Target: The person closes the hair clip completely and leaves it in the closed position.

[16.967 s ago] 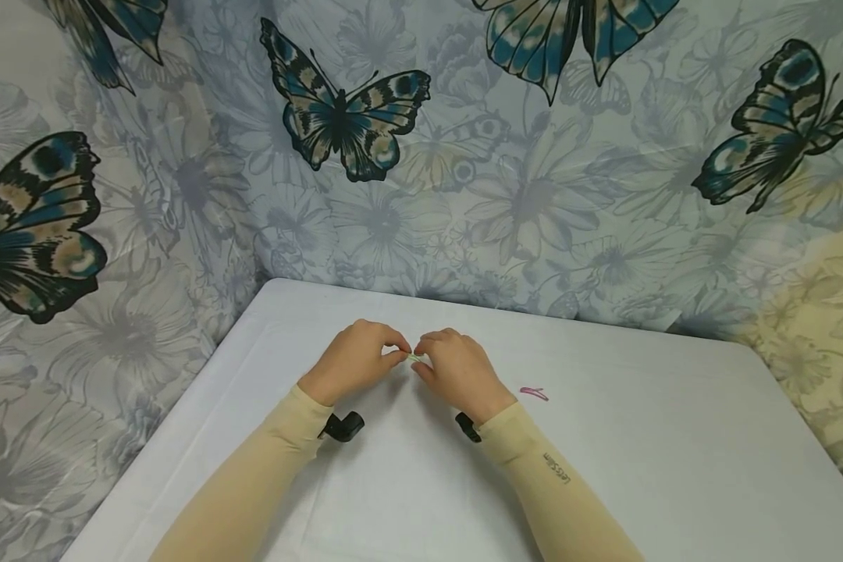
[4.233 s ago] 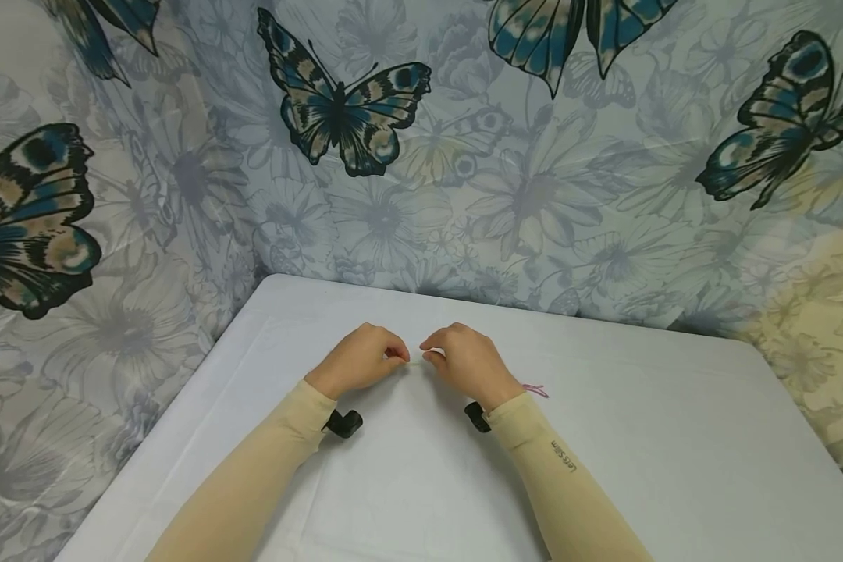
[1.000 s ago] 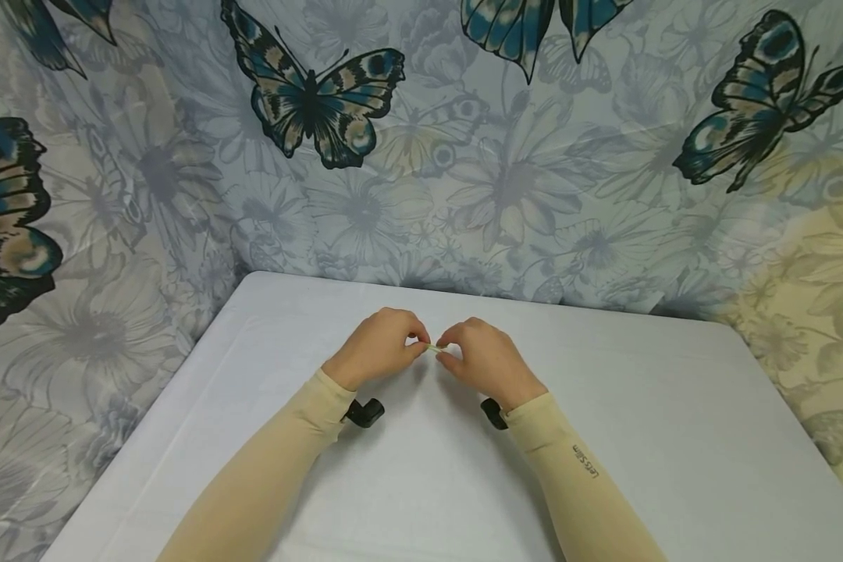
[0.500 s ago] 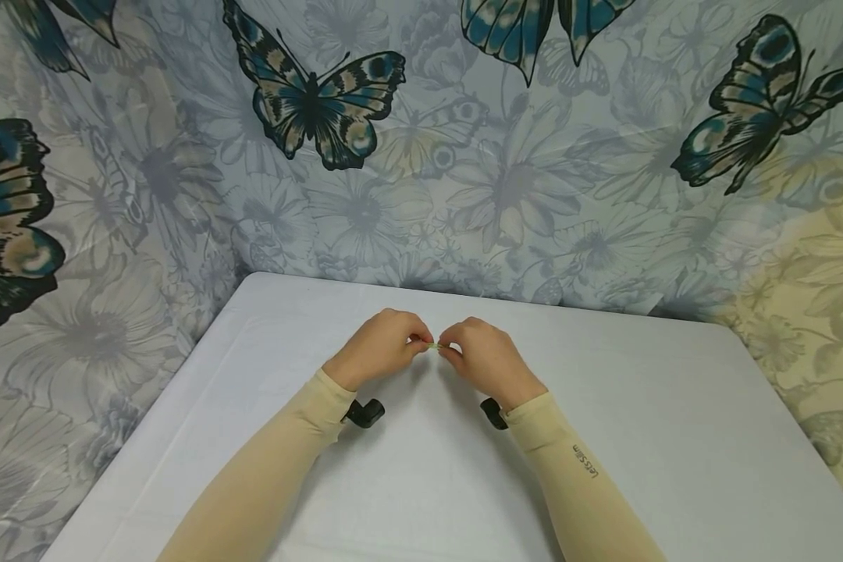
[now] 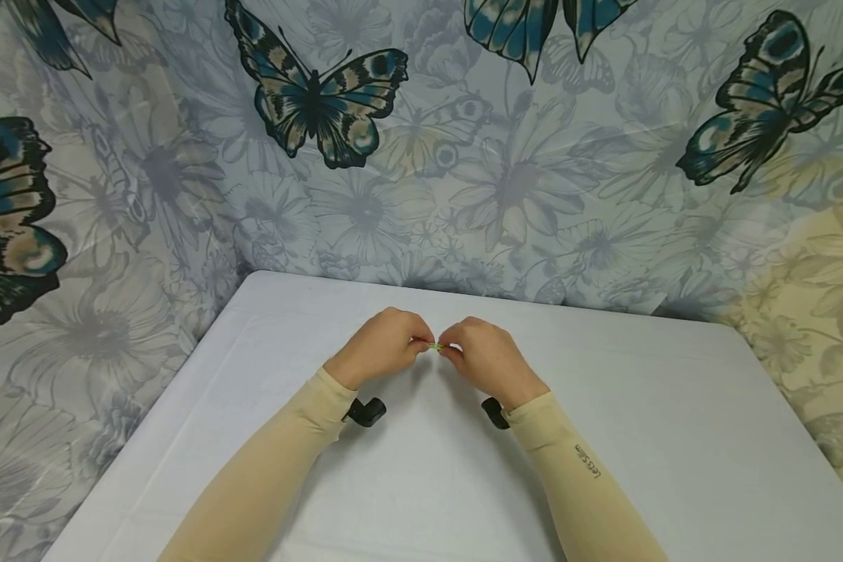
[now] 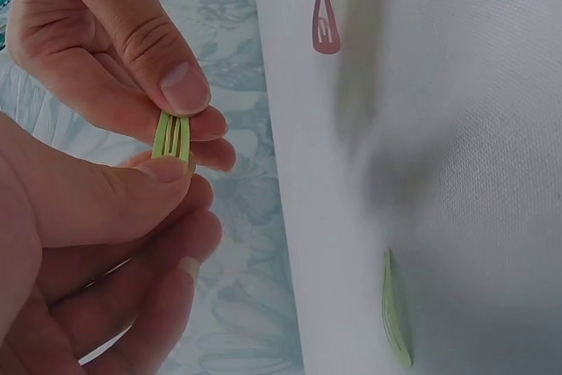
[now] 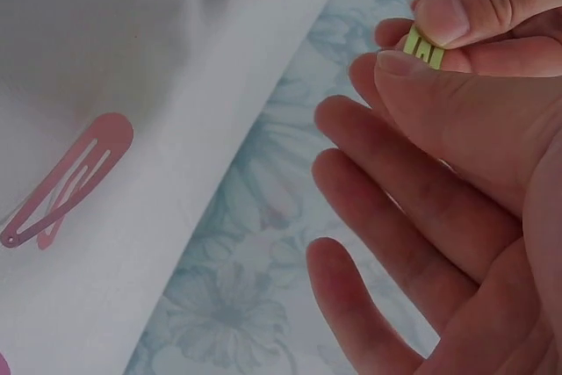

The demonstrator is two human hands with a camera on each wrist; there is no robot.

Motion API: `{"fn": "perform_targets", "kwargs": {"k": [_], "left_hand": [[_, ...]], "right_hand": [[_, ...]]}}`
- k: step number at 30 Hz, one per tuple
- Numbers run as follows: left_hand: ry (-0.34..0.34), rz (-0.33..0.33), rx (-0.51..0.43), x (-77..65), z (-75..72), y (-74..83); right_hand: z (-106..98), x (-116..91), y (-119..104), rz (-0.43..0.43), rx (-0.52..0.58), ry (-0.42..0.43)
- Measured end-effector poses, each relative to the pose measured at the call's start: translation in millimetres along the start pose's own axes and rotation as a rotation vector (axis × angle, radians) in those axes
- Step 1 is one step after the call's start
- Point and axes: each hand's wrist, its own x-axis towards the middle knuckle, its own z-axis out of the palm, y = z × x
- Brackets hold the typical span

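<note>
Green, likely light, springy, slick: hold hair clip (image 6: pixel 171 136) by its flat ends. Pinched at either end, thumbs pressed towards fingers, by left hand (image 5: pixel 382 345) and right hand (image 5: pixel 489 359), above desk (image 5: pixel 421 484).

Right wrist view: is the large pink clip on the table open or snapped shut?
Open. The pink clip has its tongue angled out, apart from the frame's narrow tip.

The gap between left hand (image 5: pixel 382 347) and right hand (image 5: pixel 487 359) is plugged by a pinched green clip (image 6: pixel 172 140); room is offered between the sleeves (image 5: pixel 267 460), over the white tabletop (image 5: pixel 428 468); beyond, the way is blocked by butterfly-print cloth (image 5: pixel 421 226)
</note>
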Motion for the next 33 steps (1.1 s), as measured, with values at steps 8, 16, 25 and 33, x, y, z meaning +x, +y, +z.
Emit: {"fn": "perform_targets", "kwargs": {"k": [8,16,25,33], "left_hand": [[0.003,0.051,0.018,1.5,0.0,-2.1],[-0.015,0.059,0.018,1.2,-1.7,-0.9],[-0.002,0.127,0.025,0.0,-2.8,-2.8],[0.002,0.140,0.022,0.2,-1.4,-4.6]], "right_hand": [[-1.3,-0.5,-1.1,-0.026,-0.021,0.036],[-0.9,-0.6,-0.4,-0.052,-0.011,0.039],[-0.2,-0.7,1.3,-0.086,-0.001,0.023],[-1.7,-1.3,0.4,-0.092,0.002,0.017]]}}
